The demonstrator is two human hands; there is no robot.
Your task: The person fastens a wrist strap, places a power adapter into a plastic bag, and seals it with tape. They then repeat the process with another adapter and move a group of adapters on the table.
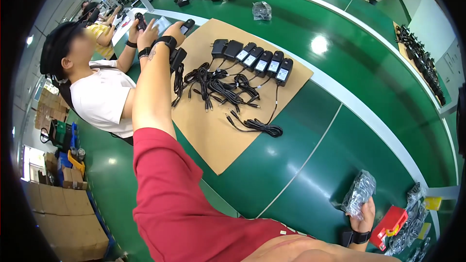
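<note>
My left hand (174, 31) reaches far out over the top left corner of a brown cardboard sheet (213, 140) and is shut on a black power adapter (188, 25). Another black adapter (177, 58) with a dangling cable lies just below that wrist. A row of several black adapters (252, 58) lies on the cardboard, their cables (218, 87) tangled in front, one coiled cable (264, 127) apart. My right hand (365, 212), low at the right, grips a clear plastic bag (359, 194) holding something dark.
A co-worker in a white shirt (99, 97) sits at the left, hands (143, 26) holding a black device close to my left hand. A red box (388, 223) and more plastic bags (412, 223) lie at the right. Cardboard boxes (63, 213) stand on the floor.
</note>
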